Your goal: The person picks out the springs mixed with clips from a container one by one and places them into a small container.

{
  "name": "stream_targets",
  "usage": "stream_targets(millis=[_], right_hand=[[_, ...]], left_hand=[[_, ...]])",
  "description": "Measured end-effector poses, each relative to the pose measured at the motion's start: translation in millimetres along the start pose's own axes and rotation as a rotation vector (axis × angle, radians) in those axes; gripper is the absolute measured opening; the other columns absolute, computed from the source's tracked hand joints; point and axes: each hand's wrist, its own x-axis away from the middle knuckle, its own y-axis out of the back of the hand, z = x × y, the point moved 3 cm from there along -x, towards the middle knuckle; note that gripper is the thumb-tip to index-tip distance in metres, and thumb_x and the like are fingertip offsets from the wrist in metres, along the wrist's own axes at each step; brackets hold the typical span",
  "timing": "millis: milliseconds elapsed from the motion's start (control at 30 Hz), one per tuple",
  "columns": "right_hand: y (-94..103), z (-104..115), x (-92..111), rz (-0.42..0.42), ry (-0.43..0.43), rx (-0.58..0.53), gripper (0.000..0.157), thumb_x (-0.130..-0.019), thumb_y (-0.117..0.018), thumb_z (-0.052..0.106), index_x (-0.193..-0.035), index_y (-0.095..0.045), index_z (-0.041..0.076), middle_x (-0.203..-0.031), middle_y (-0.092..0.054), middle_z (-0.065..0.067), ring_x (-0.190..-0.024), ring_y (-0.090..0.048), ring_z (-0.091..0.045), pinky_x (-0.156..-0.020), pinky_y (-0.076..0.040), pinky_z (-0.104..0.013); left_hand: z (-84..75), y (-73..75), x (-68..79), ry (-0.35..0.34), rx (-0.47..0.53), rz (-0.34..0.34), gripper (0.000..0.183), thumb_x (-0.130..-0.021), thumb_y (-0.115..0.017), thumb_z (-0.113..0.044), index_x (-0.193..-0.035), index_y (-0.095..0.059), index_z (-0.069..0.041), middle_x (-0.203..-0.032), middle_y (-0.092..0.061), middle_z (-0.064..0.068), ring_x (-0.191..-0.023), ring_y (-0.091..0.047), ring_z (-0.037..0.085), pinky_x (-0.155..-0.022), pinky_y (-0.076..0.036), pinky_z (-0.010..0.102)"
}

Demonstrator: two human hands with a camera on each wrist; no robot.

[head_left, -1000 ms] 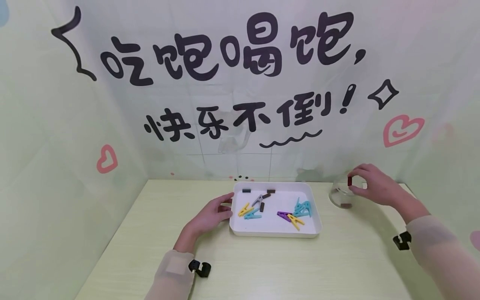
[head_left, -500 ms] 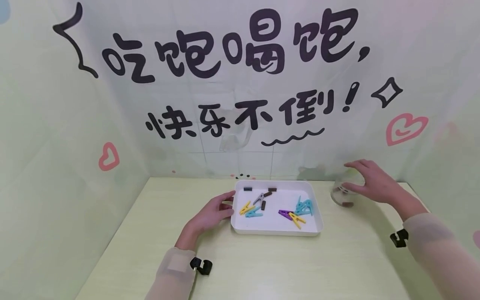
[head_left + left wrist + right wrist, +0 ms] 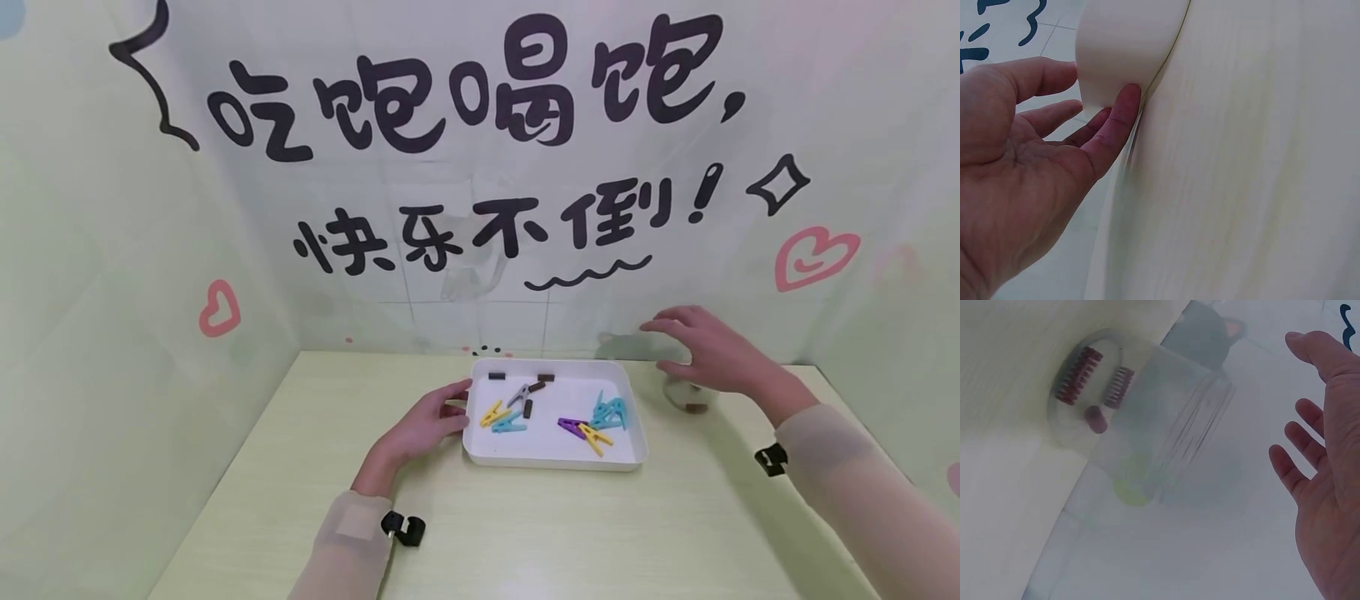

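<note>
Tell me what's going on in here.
A person's left hand rests against the side of a white tray holding colored clothespins and four small dark pieces. Their right hand holds nothing, its fingers spread near the mouth of a clear jar. Three reddish-brown pieces show at the jar's bottom.

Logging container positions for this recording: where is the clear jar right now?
In the head view, the clear jar stands on the table at the back right, right of the white tray and partly hidden behind the right hand.
</note>
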Motion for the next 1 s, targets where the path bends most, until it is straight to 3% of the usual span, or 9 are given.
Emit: stream_targets(millis=[233, 467, 1000], right_hand=[[-4.7, 18.9, -23.4, 0.013, 0.109, 0.044, 0.058, -0.086, -0.087, 0.013, -0.140, -0.066, 0.014, -0.136, -0.062, -0.019, -0.126, -0.056, -0.043, -0.101, -0.051, -0.063], [-13.2, 36.3, -43.1, 0.099, 0.131, 0.063, 0.060, -0.088, -0.088, 0.015, -0.143, -0.065, 0.021, -0.143, -0.060, -0.015, -0.131, -0.054, -0.041, -0.105, -0.051, -0.060], [-40.5, 66.8, -81.1, 0.222, 0.244, 0.096, 0.055, -0.091, -0.083, 0.011, -0.141, -0.066, 0.025, -0.147, -0.058, -0.012, -0.134, -0.052, -0.035, -0.110, -0.048, -0.056]], left_hand=[[0.6, 0.4, -0.2, -0.004, 0.008, 0.002, 0.061, -0.105, -0.063, -0.003, -0.163, -0.042, -0.008, -0.149, -0.055, 0.012, -0.122, -0.060, 0.027, -0.102, -0.055, 0.041], [1.3, 0.0, -0.5, -0.010, 0.016, 0.012, 0.061, -0.105, -0.062, -0.003, -0.163, -0.041, -0.006, -0.149, -0.055, 0.014, -0.123, -0.060, 0.028, -0.103, -0.055, 0.041], [1.1, 0.7, -0.3, -0.024, -0.003, 0.015, 0.062, -0.105, -0.063, -0.004, -0.163, -0.042, -0.006, -0.148, -0.057, 0.012, -0.122, -0.061, 0.026, -0.105, -0.054, 0.044]])
